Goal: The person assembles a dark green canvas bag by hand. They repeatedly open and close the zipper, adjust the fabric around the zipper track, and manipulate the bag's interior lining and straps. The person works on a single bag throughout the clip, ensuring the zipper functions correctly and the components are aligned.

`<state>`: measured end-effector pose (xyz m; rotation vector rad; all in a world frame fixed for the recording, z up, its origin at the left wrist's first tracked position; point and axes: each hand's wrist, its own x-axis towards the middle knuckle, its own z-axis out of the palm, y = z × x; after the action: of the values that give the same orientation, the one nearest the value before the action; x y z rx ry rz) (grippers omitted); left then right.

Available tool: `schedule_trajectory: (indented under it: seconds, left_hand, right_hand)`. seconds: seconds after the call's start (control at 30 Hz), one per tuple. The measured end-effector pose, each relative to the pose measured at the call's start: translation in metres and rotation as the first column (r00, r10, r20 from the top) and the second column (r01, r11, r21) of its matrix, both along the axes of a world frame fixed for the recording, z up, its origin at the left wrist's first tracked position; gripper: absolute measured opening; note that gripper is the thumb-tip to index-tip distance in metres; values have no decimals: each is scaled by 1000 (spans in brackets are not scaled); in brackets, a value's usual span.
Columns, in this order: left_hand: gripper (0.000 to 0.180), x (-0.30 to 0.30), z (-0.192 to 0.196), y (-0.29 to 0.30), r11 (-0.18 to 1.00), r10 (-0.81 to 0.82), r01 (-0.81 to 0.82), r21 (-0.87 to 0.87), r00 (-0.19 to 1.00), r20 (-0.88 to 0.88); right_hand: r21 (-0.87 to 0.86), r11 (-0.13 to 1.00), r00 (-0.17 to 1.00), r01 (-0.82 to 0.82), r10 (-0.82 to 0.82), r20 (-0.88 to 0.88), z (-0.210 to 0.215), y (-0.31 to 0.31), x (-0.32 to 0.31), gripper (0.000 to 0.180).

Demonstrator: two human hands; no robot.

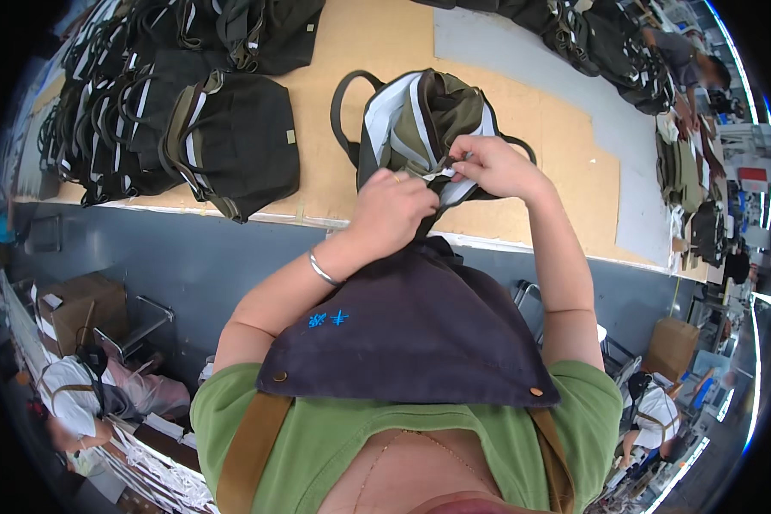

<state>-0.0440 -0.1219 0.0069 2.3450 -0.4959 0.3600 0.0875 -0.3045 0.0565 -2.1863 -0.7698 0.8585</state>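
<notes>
A dark bag (388,116) with white and olive lining lies at the table's near edge, its mouth spread open toward me. One dark handle (343,111) loops out on its left side. My left hand (394,212) is closed on the near rim of the bag, fingers curled and knuckles up. Just to the right, my right hand (499,168) pinches at the same rim with thumb and fingers. A small pale piece shows between the two hands; what exactly the right fingertips grip is too small to make out.
Heaps of similar dark bags (244,141) cover the table's left side. More bags (587,47) lie along its far right. The tan tabletop (557,171) ends just before my apron (411,325). Cardboard boxes (84,310) and seated people (81,385) are behind on both sides.
</notes>
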Motion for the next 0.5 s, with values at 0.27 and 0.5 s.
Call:
schedule_trajectory:
  seconds: [0.27,0.5]
  left_hand:
    - [11,31,62,32,982,-96,90,-166,995,-26]
    - [16,31,65,37,967,-72,45,-249,992,-99]
  right_hand:
    - [132,972,968,-193,211,-136,50,15,21,14]
    - [215,968,965,-129,172,-199,50,17,19,12]
